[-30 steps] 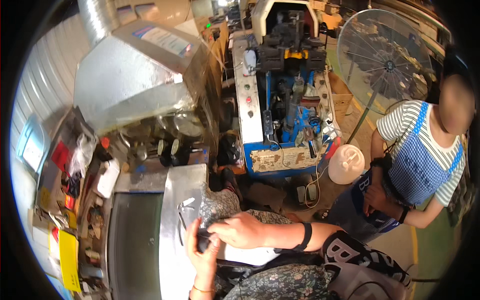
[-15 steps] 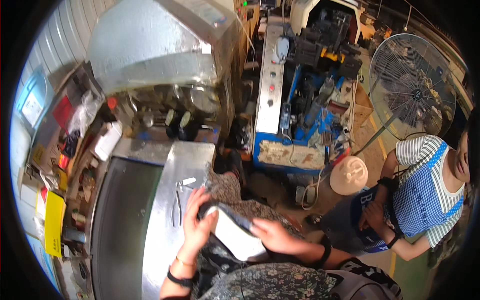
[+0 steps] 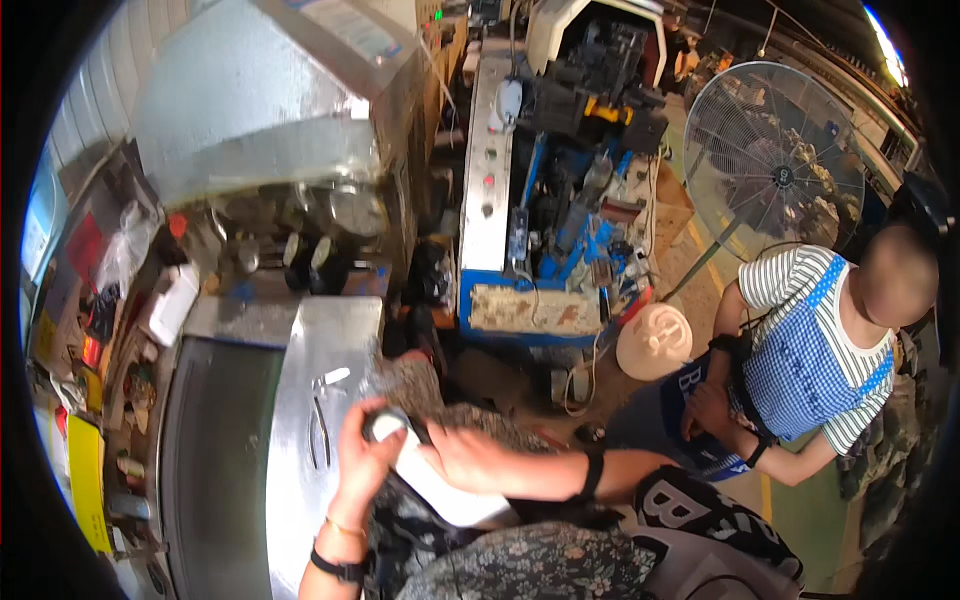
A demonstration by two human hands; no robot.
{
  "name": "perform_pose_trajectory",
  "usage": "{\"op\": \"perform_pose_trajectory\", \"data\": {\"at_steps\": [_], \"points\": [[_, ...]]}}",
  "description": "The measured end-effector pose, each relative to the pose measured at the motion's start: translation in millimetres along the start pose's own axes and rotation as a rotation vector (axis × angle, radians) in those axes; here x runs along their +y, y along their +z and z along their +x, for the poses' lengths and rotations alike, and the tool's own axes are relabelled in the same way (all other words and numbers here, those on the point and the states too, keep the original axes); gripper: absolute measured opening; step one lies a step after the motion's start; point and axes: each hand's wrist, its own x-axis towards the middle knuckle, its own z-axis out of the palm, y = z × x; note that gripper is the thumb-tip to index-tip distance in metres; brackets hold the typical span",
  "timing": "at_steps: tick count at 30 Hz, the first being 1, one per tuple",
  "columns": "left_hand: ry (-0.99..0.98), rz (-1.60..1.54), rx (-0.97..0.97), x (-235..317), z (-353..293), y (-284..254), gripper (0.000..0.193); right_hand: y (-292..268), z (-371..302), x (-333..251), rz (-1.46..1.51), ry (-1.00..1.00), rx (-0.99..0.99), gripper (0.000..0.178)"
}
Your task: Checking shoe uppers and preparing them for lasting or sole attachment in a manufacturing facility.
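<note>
A long, white, shoe-shaped piece with a dark edge lies slantwise over my lap. My left hand grips its upper end, the thumb resting on the white face and the fingers behind. Across its right side, my right hand is closed on the dark edge, hiding part of it. Left of my hands, a thin long-handled metal tool and a small pale-handled tool lie on the shiny metal tabletop.
A dark conveyor belt runs left of the tabletop, under a large metal hood. Beyond are a blue machine and a standing fan. A person in a checked apron sits at right, near a pale round-lidded container.
My right hand has moved left and up along the piece, closer to my left hand, and now covers more of the dark edge. The whole view has shifted slightly.
</note>
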Motion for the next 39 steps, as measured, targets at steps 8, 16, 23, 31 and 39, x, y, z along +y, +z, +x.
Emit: {"op": "perform_pose_trajectory", "data": {"at_steps": [8,16,23,31,39], "points": [[-0.027,-0.178,-0.17,22,9,-10,0.044,18,-12,60,0.783,-0.228,-0.195,0.07],[-0.286,-0.245,0.473,-41,-23,-25,0.052,32,7,-11,1.03,-0.117,-0.038,0.063],[-0.113,0.655,-0.036,12,-34,-55,0.051,71,2,-22,0.915,-0.298,0.175,0.081],[0.092,0.271,0.393,-27,-83,-4,0.039,80,1,-12,0.713,-0.277,0.361,0.081],[-0.146,-0.742,-0.012,-7,8,-23,0.062,43,-10,8,0.523,-0.268,0.051,0.077]]}}
